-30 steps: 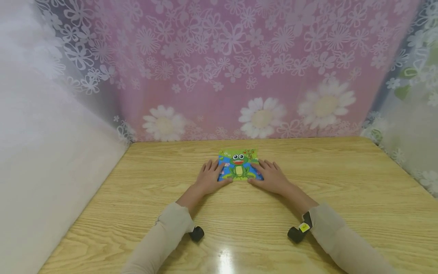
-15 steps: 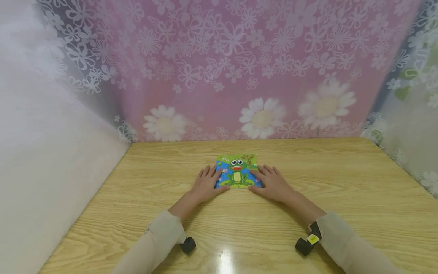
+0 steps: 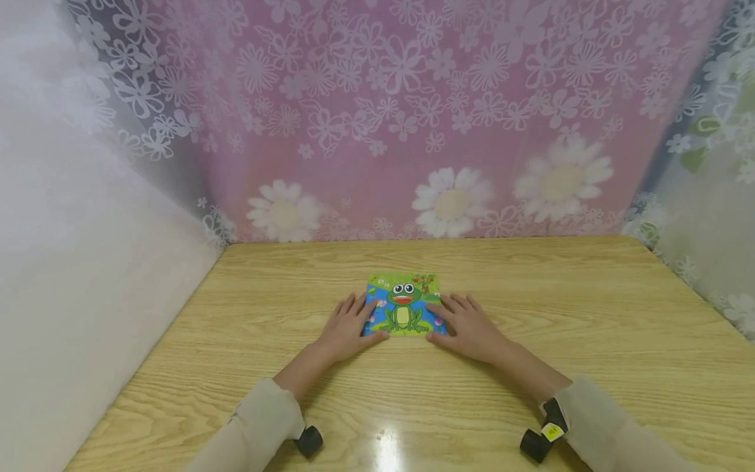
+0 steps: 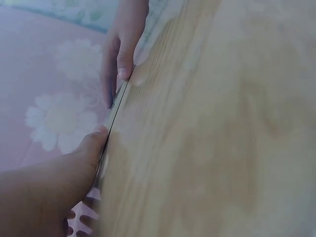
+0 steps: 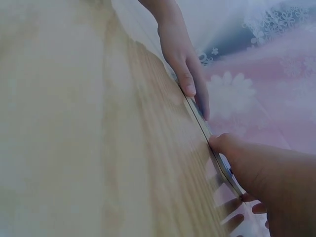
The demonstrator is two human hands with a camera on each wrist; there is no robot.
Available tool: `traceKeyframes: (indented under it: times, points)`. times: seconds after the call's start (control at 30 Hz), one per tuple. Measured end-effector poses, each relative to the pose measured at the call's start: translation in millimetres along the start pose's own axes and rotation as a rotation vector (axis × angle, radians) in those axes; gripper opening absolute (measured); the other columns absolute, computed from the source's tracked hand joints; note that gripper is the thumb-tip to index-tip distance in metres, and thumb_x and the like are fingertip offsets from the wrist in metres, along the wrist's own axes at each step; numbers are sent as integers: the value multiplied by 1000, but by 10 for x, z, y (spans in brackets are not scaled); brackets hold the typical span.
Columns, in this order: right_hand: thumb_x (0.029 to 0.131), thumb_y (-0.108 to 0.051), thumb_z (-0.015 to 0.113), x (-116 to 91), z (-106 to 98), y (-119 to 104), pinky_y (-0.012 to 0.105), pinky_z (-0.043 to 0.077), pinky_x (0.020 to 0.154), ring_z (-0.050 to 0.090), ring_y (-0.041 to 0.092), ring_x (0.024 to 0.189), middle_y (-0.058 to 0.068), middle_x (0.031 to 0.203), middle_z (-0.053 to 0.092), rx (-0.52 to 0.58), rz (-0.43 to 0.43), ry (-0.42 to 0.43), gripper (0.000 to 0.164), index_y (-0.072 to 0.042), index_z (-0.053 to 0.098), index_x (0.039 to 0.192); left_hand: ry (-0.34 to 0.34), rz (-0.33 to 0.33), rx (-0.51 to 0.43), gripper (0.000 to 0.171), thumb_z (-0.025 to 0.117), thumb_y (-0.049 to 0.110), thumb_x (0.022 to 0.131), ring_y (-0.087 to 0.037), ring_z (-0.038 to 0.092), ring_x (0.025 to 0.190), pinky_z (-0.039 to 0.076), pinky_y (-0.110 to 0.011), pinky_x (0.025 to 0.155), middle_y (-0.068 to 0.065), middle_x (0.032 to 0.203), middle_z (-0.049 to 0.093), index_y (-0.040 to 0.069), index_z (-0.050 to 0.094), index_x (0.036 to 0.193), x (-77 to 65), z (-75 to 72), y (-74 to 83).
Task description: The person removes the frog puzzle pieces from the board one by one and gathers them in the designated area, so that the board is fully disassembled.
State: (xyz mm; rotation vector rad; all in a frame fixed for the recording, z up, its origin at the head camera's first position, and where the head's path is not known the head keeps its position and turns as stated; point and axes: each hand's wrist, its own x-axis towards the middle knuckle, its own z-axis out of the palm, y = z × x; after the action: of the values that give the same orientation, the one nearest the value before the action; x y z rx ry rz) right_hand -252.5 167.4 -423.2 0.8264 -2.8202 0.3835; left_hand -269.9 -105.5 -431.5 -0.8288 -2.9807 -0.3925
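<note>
A flat, thin picture board (image 3: 403, 316) with a green frog on blue and green lies face up on the wooden table. My left hand (image 3: 347, 329) rests at its left side, fingers extended, index fingertip over the picture and thumb at the near left corner. On the opposite side my right hand (image 3: 472, 330) touches it likewise, its thumb by the near right corner. Both wrist views show the board's thin near edge (image 4: 114, 109) low on the tabletop, with the thumbs against it. The undersides of the fingers are hidden in the head view.
The wood-grain table (image 3: 560, 288) runs back to a pink floral curtain (image 3: 377, 118). White cloth (image 3: 88, 249) hangs at the left and a flowered one (image 3: 714, 196) at the right. Black wrist cameras (image 3: 309, 441) sit below the sleeves.
Both hands have drawn the board across the table toward the person and slightly left. It stays flat between them, and their hold looks the same.
</note>
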Motion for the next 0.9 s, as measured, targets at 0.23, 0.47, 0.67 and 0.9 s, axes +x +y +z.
traceKeyframes:
  times: [0.23, 0.47, 0.67, 0.9]
  points:
    - [86, -54, 54, -73, -7, -90, 59, 16, 101, 30, 44, 126, 24, 134, 41, -9, -30, -3, 64, -12, 51, 133, 4, 8, -6, 81, 43, 64, 87, -36, 10, 135, 10, -49, 107, -15, 149, 18, 11, 27, 146, -153, -30, -9]
    - [86, -54, 54, -145, -22, -189, 58, 18, 101, 31, 43, 126, 22, 134, 42, -19, -49, -10, 63, -13, 51, 133, 8, 7, -33, 81, 43, 65, 86, -34, 10, 136, 10, -48, 107, -15, 149, 19, 12, 27, 146, -291, -44, -12]
    - [87, -54, 53, -201, -26, -271, 58, 16, 102, 32, 42, 126, 22, 134, 43, -21, -63, -15, 63, -13, 50, 134, 19, 16, -46, 81, 43, 65, 86, -35, 10, 136, 10, -49, 106, -14, 149, 19, 12, 29, 146, -385, -35, -29]
    - [86, -56, 53, -251, -15, -328, 58, 16, 102, 34, 41, 125, 21, 133, 44, -16, -71, -1, 63, -14, 52, 133, 24, 18, -42, 82, 42, 66, 85, -35, 10, 135, 10, -49, 106, -15, 149, 18, 11, 29, 145, -488, -43, -15]
